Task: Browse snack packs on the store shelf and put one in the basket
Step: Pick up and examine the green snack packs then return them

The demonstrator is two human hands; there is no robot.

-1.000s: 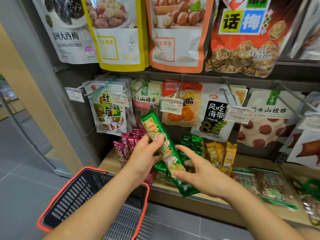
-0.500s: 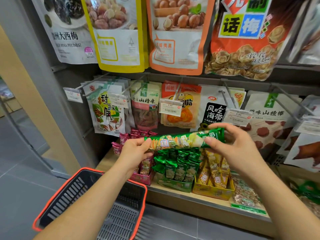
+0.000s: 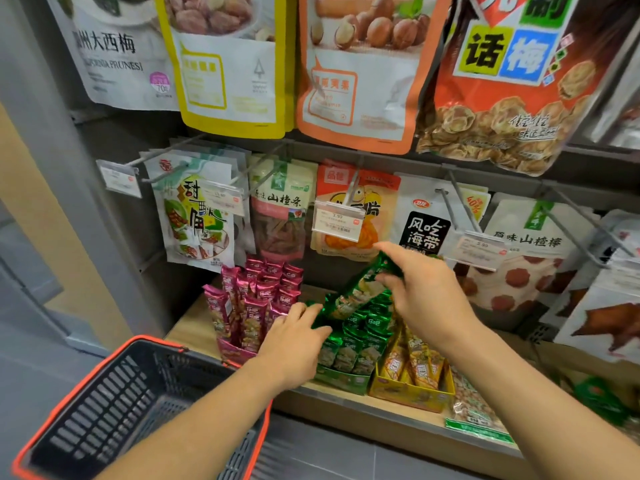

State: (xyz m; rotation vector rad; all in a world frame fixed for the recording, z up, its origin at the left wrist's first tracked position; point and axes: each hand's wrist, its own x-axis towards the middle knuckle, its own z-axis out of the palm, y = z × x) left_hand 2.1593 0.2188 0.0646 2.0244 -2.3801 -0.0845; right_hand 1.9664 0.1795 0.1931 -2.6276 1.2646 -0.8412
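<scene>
A long green snack pack (image 3: 356, 292) hangs tilted over the green display box (image 3: 341, 377) on the wooden shelf (image 3: 367, 408), its lower end down among the green packs. My right hand (image 3: 426, 292) pinches its upper end. My left hand (image 3: 294, 341) reaches in with fairly straight fingers that touch the green foil at the pack's lower end. The black basket with a red rim (image 3: 104, 410) hangs at the lower left under my left forearm, and nothing shows inside it.
Pink snack packs (image 3: 256, 296) stand left of the green box, and a yellow box (image 3: 412, 396) of packs right of it. Hanging bags on metal pegs with price tags (image 3: 337, 221) fill the wall above. A grey upright post (image 3: 69, 202) bounds the shelf's left side.
The green pack went from level at chest height to tilted down into the green box. My right hand lowered with it; my left hand loosened from pinching its end to touching it.
</scene>
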